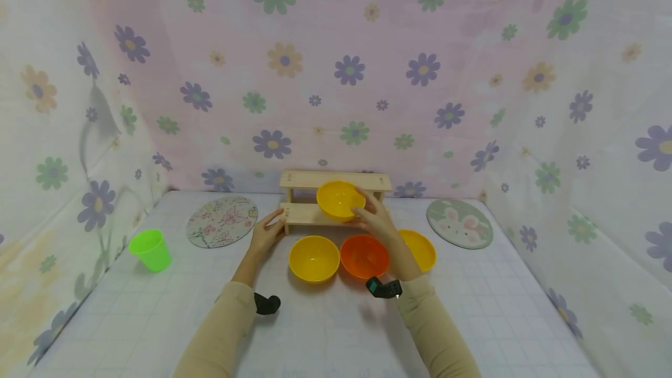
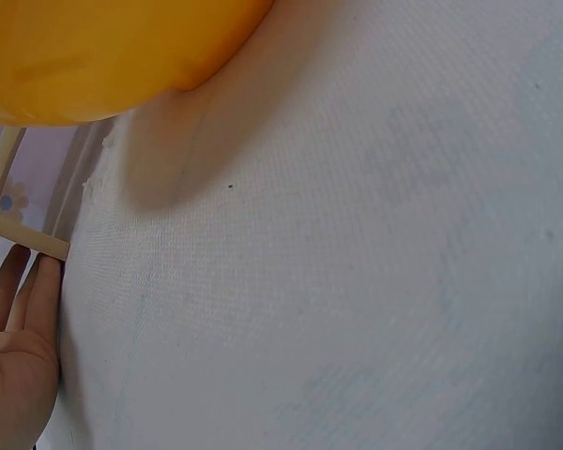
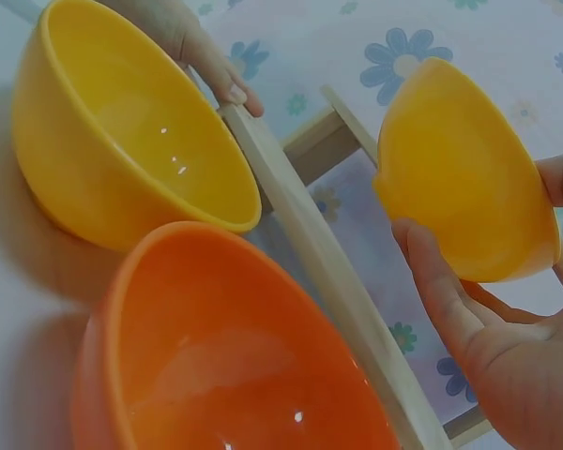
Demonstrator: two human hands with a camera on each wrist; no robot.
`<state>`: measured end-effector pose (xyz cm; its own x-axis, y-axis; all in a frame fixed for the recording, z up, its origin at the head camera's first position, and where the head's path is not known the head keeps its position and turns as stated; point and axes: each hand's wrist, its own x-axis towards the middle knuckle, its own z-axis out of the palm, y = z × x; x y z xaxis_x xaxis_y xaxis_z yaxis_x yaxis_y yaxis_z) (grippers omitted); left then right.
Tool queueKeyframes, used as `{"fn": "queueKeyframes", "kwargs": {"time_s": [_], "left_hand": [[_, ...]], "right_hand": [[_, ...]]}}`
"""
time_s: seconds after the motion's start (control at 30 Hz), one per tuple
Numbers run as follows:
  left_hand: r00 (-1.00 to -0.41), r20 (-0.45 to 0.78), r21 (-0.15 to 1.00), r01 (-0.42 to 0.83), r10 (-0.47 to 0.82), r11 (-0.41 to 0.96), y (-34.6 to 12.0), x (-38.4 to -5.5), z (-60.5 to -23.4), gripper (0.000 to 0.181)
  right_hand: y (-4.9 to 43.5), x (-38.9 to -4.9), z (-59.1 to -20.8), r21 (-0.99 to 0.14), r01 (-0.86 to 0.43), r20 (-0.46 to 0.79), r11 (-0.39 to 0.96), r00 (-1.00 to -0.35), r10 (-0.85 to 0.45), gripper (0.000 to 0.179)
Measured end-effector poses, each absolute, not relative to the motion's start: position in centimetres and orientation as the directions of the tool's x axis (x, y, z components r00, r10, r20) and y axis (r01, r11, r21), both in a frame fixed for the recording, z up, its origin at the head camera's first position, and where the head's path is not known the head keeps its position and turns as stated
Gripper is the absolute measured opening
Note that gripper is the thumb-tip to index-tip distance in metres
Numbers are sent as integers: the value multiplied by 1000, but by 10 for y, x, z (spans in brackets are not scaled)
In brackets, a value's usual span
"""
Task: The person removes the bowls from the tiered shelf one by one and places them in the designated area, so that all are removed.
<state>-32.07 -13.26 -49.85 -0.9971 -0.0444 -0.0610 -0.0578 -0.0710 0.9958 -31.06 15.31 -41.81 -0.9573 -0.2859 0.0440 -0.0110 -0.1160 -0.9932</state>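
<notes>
My right hand (image 1: 377,220) grips a yellow bowl (image 1: 338,202) by its right side, thumb and fingers around it. The bowl is held tilted at the two-tier wooden shelf (image 1: 310,213), above the lower board; whether it touches the wood I cannot tell. In the right wrist view the fingers support the held bowl (image 3: 464,178) from below. At the shelf's left end, my left hand (image 1: 266,235) touches the lower board with fairly straight fingers (image 2: 42,295). In front of the shelf stand a second yellow bowl (image 1: 314,259) and an orange bowl (image 1: 364,257), side by side.
Another yellow bowl (image 1: 420,249) stands right of the orange one, partly hidden by my right forearm. A green cup (image 1: 151,251) stands far left. Round mats lie on both sides, a floral one (image 1: 223,222) and a rabbit one (image 1: 459,224). Flowered cloth (image 1: 325,104) encloses the table.
</notes>
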Motion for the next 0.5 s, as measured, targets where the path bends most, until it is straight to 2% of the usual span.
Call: {"fn": "queueKeyframes", "kwargs": {"time_s": [0.5], "left_hand": [[-1000,-1,989,1,-15,-147,-131,-315,-496,44]], "right_hand": [[170,-301,-428,-995,-22,48,-94,-957,-288,61]]}}
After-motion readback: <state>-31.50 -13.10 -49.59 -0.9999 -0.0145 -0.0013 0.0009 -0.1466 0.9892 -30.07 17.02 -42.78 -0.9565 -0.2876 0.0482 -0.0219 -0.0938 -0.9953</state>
